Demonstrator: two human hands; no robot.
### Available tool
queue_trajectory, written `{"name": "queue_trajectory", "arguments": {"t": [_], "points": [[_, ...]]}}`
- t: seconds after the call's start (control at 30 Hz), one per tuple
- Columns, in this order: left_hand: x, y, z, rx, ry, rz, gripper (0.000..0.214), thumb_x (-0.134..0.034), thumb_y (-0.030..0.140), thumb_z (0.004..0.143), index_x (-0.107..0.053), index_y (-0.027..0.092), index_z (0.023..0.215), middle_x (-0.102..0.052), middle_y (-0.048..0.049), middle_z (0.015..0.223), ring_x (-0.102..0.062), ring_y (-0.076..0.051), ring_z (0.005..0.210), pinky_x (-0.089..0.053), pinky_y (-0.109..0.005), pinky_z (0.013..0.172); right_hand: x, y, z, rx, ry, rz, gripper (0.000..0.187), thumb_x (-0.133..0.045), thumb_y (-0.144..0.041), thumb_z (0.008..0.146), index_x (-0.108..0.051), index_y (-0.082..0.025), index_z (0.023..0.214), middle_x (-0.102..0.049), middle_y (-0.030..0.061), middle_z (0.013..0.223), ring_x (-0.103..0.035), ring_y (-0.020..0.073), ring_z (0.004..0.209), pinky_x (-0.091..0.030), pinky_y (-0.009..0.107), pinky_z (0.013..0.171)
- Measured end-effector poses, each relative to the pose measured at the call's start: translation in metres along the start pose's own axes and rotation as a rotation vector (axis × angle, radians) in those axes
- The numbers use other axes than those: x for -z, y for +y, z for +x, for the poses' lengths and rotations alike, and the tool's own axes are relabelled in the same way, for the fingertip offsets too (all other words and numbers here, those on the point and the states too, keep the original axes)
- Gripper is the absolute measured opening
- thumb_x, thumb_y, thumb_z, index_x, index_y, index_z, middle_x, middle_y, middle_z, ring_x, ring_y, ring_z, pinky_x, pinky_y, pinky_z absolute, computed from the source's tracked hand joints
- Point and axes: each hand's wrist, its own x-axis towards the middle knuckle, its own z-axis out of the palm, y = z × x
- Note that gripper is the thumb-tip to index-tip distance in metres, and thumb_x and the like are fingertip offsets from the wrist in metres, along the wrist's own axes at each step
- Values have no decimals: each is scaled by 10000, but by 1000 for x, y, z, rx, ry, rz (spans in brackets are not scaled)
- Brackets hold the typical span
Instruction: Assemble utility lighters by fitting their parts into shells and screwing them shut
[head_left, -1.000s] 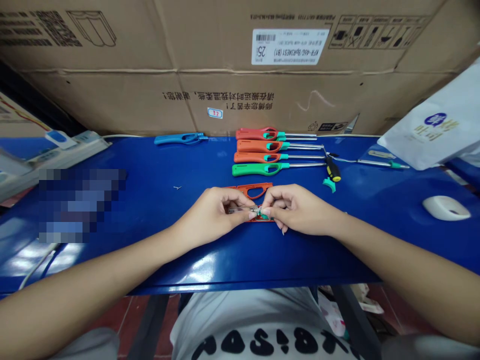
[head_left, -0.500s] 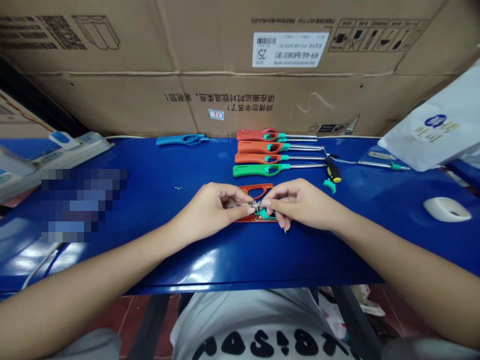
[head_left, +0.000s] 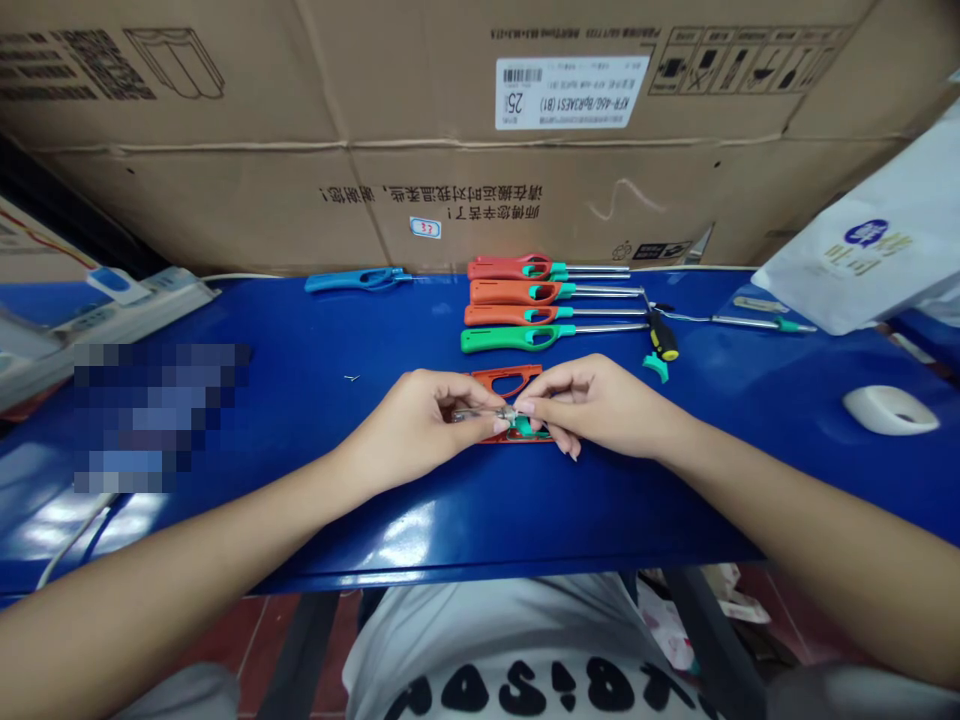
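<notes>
An open orange lighter shell (head_left: 508, 382) lies on the blue table (head_left: 300, 400), with a teal trigger part (head_left: 523, 428) in it. My left hand (head_left: 424, 420) is closed in a pinch on a clear fuel tube (head_left: 472, 413) just above the shell. My right hand (head_left: 596, 402) pinches the small metal end of that tube (head_left: 511, 412), fingertip to fingertip with the left. Behind them lies a row of finished lighters, three orange (head_left: 517, 292) and one green (head_left: 510, 338).
A blue lighter (head_left: 352, 280) lies at the back left. A screwdriver (head_left: 664, 338), a loose teal piece (head_left: 657, 368) and a metal rod (head_left: 757, 322) lie to the right, with a tape roll (head_left: 889, 410) and a white bag (head_left: 862, 250). Cardboard boxes (head_left: 450, 130) wall the back.
Both hands lifted the tube slightly off the shell and shifted a little; the teal trigger part now shows under the right fingers. Otherwise nothing moved.
</notes>
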Motion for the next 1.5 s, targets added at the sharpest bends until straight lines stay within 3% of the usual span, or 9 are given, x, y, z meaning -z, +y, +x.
{"name": "queue_trajectory", "arguments": {"t": [0.17,0.33,0.43,0.53,0.7,1.13,1.37,1.5], "points": [[1,-1,1,18,20,0,241,-798,311,778,-786,135,942,-805,-65,899,-740,-179,778,-574,-259,722,1,-2,-2,-24,-11,-25,137,-681,-262,878,-683,-143,948,-641,-20,672,-562,85,477,-477,194,370],[1,-1,1,26,45,-2,248,-806,323,764,-790,138,928,-804,-67,888,-734,-181,768,-570,-265,716,1,2,-1,-46,11,-69,134,-658,-281,902,-651,-151,872,-547,-51,544,-483,67,418,-432,177,371],[0,-1,1,27,57,1,260,-809,338,758,-792,139,925,-802,-74,888,-735,-191,770,-572,-277,715,1,4,-1,-16,1,-51,159,-657,-309,898,-654,-150,882,-555,-48,577,-456,56,421,-385,177,375],[0,-1,1,27,57,1,273,-808,345,758,-792,132,927,-798,-82,880,-733,-195,765,-570,-279,705,1,5,0,40,16,-30,189,-682,-335,873,-662,-148,860,-585,-35,624,-455,53,466,-355,187,424],[-1,-2,0,20,58,7,255,-802,328,761,-789,126,915,-792,-81,857,-725,-188,738,-561,-268,680,-1,9,3,89,26,-30,189,-721,-330,824,-678,-146,827,-648,0,727,-540,83,611,-415,217,569],[-5,-4,-2,-5,61,12,233,-789,323,770,-793,128,898,-795,-85,872,-731,-201,763,-576,-287,711,0,9,2,67,-1,-42,224,-747,-358,799,-662,-151,815,-522,-72,528,-410,45,426,-307,199,430],[-6,-8,1,7,83,-39,274,-814,337,750,-797,126,924,-801,-90,904,-743,-211,792,-593,-302,750,0,6,3,0,30,0,229,-771,-354,788,-682,-145,817,-556,-55,523,-460,59,421,-378,189,394],[-5,-8,2,-28,86,-56,282,-815,345,755,-798,133,940,-804,-83,947,-753,-225,854,-604,-321,806,3,-3,2,-38,21,-6,277,-705,-378,861,-684,-139,723,-567,-31,466,-465,61,377,-395,184,371]]}}
